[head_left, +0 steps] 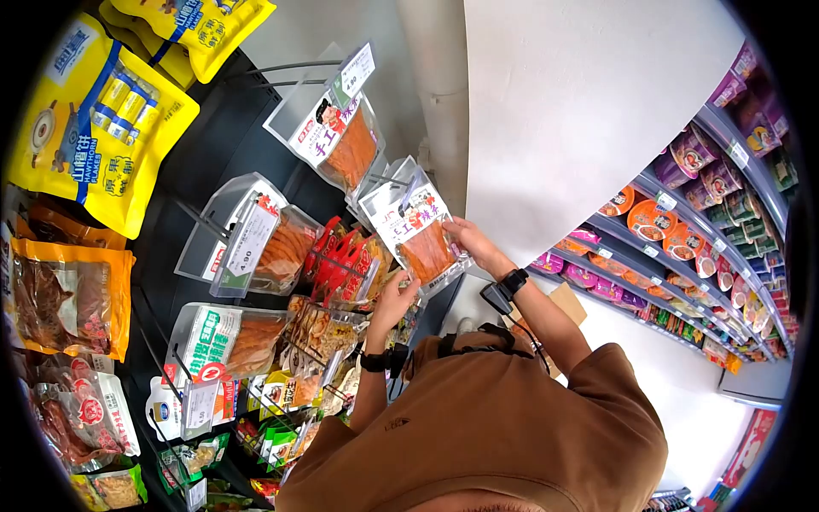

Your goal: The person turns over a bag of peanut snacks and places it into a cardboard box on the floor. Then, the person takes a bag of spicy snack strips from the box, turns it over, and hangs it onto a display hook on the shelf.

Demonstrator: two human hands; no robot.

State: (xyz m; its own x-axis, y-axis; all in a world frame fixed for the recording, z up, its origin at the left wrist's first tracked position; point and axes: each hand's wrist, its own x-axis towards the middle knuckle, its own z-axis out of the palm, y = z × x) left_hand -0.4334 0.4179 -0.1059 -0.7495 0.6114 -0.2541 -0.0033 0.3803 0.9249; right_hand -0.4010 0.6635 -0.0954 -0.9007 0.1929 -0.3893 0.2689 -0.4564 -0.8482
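The left hand and right hand, partly closed, pinch a tilted snack packet.

One camera, worn on the person's head, looked forward and steeply down over the brown shirt, which filled the bottom of its very wide, round-edged view. The left hand and right hand lay near the middle, within arm's reach of the lens, around a packet. The hanging rack stood close by on the view's left, the stocked shelves farther off on its right, slanting.
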